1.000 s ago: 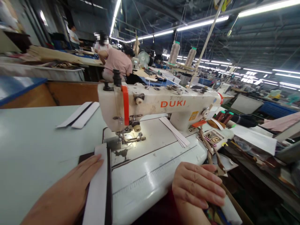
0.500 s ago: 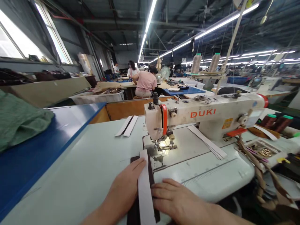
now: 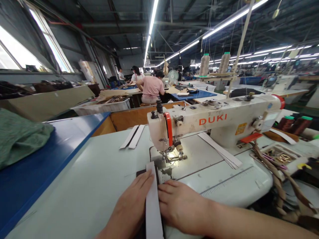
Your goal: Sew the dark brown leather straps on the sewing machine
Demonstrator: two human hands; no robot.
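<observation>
A long white strip (image 3: 154, 212) lies lengthwise over a dark brown piece of material (image 3: 141, 173) on the sewing table, its far end just before the needle area. My left hand (image 3: 133, 199) rests flat along the strip's left side, fingers stretched forward with the tips on its edge. On the other side my right hand (image 3: 178, 205) lies with slightly bent fingers, tips against the right edge of the layers. The white sewing machine (image 3: 189, 116) stands beyond, its lamp lighting the presser foot (image 3: 174, 157). The undersides of both hands are hidden.
Two white strips (image 3: 136, 136) lie behind on the left, and several more (image 3: 220, 151) under the machine arm. A tray of metal parts (image 3: 281, 156) sits at right. Green cloth (image 3: 22, 136) covers part of a blue table (image 3: 72, 132). A person in pink (image 3: 152, 87) sits ahead.
My right hand has shifted forward along the layers, and more of its forearm shows. Less dark material shows beside the strip. The view has moved slightly.
</observation>
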